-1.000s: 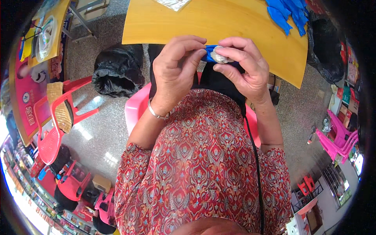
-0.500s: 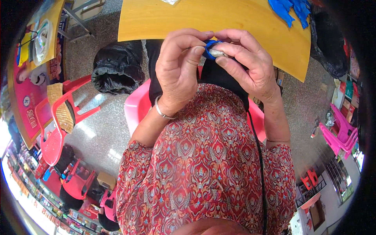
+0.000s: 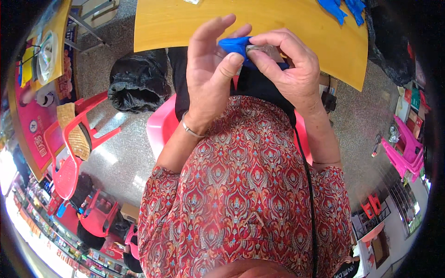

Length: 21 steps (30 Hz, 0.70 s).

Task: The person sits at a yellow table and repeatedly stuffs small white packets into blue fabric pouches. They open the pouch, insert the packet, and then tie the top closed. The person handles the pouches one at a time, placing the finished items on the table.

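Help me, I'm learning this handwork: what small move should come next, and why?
Perhaps the left hand should close on the left end of the blue piece: its fingers are spread there, while the right hand pinches beside the pale wad. A second grip might steady it.

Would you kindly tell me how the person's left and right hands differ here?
The left hand is open, fingers spread; the right hand pinches at the soft blue piece with thumb and forefinger.
The left hand has a bracelet at its wrist; the right hand has none.
Both are ungloved.
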Available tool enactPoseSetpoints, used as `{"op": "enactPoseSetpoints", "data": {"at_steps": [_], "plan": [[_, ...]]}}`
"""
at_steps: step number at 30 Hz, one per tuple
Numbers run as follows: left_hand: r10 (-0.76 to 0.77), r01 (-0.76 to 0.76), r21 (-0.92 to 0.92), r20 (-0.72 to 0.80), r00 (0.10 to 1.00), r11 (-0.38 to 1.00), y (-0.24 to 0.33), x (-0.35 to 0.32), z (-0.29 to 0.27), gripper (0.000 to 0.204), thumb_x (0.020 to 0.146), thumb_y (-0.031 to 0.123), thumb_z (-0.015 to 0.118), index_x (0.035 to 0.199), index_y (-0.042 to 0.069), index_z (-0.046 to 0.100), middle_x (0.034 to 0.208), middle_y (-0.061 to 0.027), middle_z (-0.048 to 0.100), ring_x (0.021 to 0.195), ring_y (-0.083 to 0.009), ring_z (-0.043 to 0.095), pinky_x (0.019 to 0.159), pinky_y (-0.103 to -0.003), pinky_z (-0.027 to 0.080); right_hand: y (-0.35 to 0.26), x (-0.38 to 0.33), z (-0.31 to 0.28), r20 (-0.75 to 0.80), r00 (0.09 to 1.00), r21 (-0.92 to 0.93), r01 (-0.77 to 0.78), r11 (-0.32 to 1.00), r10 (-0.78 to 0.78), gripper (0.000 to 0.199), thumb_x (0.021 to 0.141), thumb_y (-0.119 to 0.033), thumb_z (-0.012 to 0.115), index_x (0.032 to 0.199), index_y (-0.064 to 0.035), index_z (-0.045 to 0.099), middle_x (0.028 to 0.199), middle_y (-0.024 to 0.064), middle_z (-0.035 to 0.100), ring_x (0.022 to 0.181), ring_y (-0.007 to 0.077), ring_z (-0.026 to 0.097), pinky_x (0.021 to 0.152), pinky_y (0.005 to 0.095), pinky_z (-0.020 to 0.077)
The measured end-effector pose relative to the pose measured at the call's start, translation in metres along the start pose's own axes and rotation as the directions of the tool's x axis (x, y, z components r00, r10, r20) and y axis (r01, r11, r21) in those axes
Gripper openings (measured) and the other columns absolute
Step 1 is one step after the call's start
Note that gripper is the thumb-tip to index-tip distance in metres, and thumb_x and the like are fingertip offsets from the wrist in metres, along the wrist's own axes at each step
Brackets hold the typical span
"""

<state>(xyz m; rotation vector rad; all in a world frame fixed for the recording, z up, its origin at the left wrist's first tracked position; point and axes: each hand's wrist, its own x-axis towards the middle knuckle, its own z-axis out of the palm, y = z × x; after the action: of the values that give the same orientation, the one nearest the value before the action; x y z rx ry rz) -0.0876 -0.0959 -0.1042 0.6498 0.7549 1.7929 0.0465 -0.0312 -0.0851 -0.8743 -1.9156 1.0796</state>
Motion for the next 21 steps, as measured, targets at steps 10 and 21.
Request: {"op": "enactPoseSetpoints", "data": {"at_steps": [10,21], "plan": [[-0.255,0.248,-0.302,0.017,0.967,0.920,-0.012,-0.006,0.003,0.048,0.094,0.031,0.056,0.132,0.004,0.042,0.136,-0.0154,0.046,0.120,-0.0235,0.050,0.102,-0.041,0.041,0.001,-0.001,0.005,-0.028,0.998,-0.059,0.052,0.997,-0.054,0.016,0.077,-0.012,0.075,0.091,-0.0072,0.068,0.087,0.0069,0.063,0.073,0.0179,0.062,0.064,0.0278,0.0493],[-0.290,0.237,-0.372,-0.090,0.953,0.897,-0.009,-0.003,0.002,0.045,0.097,0.032,0.050,0.130,0.003,0.042,0.131,-0.0177,0.050,0.119,-0.0301,0.051,0.103,-0.042,0.041,0.003,-0.008,0.003,0.127,0.949,-0.306,0.313,0.899,-0.288,0.026,0.076,-0.032,0.073,0.092,-0.0116,0.070,0.124,0.0095,0.053,0.109,0.0282,0.051,0.091,0.0404,0.0392]]}}
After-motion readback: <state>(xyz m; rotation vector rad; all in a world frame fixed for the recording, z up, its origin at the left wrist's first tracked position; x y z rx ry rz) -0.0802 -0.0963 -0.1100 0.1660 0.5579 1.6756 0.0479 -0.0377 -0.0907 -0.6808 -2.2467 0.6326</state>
